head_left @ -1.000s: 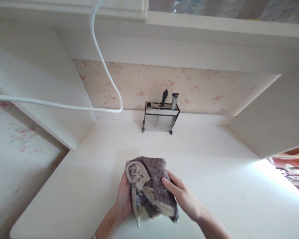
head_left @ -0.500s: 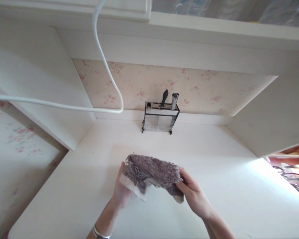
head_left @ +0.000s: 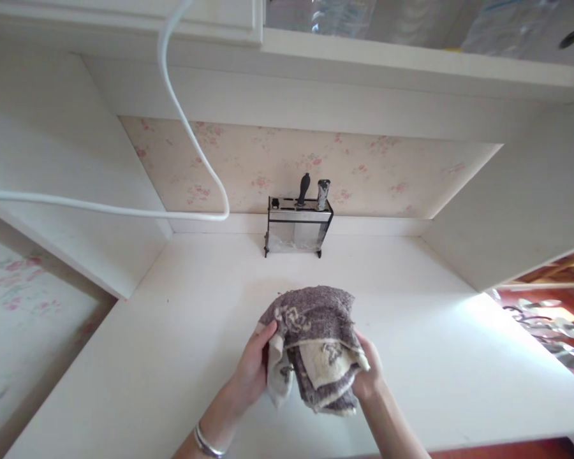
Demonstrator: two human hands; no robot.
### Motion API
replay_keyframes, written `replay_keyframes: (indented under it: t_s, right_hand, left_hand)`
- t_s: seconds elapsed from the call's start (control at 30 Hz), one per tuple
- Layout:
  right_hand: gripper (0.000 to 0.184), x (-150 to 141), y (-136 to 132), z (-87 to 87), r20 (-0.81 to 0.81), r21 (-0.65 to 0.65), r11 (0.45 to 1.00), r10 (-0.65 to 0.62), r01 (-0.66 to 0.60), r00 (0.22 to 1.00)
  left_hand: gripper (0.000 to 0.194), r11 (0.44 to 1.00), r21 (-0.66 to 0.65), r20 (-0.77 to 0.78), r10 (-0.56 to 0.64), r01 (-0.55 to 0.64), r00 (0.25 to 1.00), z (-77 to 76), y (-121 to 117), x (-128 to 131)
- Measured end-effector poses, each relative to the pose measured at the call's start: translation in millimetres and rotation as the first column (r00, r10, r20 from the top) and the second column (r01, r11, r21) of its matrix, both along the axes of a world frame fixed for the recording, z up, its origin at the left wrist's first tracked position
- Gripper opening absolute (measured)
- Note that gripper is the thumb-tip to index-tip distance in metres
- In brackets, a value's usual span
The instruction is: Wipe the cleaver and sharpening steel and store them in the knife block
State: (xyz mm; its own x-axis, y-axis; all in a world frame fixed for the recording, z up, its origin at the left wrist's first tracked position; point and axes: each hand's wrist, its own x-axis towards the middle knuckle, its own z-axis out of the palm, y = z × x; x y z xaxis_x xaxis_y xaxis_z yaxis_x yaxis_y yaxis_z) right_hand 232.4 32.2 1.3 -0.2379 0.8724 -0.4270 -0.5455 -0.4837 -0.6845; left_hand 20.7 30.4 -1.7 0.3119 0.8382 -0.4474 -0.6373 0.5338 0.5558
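A folded greyish-purple and cream cloth (head_left: 316, 312) is held above the white countertop (head_left: 182, 357), its lower layers hanging loose. My left hand (head_left: 253, 366) grips its left edge, thumb on top and the other fingers behind the fabric. On the opposite side, my right hand (head_left: 367, 370) holds the cloth's edge, with most of its fingers hidden under the material. A bracelet circles my left wrist.
A knife block (head_left: 297, 226) with two handles stands against the floral wall (head_left: 258, 166). A white cable (head_left: 191, 137) hangs at upper left. Above is an open shelf (head_left: 411, 57) with plastic bags. Metal utensils (head_left: 550, 325) lie at right.
Between my hands the cloth has been turned and refolded, now showing its cream underside and several layers. My view has shifted slightly, so the knife block appears further left.
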Motion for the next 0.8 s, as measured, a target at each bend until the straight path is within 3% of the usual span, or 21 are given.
replay_keyframes:
  t_s: [0.13,0.27,0.43,0.57,0.67,0.8]
  right_hand:
    - [0.069,4.3,-11.5,-21.1,-0.097,-0.145,0.988,0.034,-0.048,0.995]
    - [0.038,9.8,-32.3,-24.9,-0.048,-0.135,0.991,-0.006,-0.001,0.999]
    - [0.025,34.2,-43.2,-13.4,-0.039,-0.171,0.982,-0.091,0.083,0.995]
    - [0.02,75.2,-42.8,-0.9,0.048,-0.276,0.941,-0.188,0.194,0.981]
    - [0.023,109.3,-46.2,8.4,0.124,-0.325,0.919,-0.194,0.225,0.973]
    - [0.031,147.2,-54.8,16.4,0.182,-0.376,0.9,-0.162,0.221,0.97]
  left_hand:
    - [0.046,0.986,-0.126,0.125,-0.09,0.106,0.988,-2.4,-7.9,18.3]
    - [0.041,0.984,-0.161,0.132,-0.058,0.079,0.99,-1.5,-3.6,31.3]
    - [0.042,0.942,-0.177,0.143,-0.262,0.286,0.954,-2.5,5.6,58.1]
    - [0.036,0.911,-0.007,-0.105,-0.412,0.413,0.905,-7.6,8.7,73.8]
    - [0.035,0.824,0.083,-0.329,-0.508,0.56,0.796,-10.5,8.2,75.2]
    - [0.042,0.706,0.177,-0.578,-0.489,0.685,0.653,-11.5,0.9,68.6]
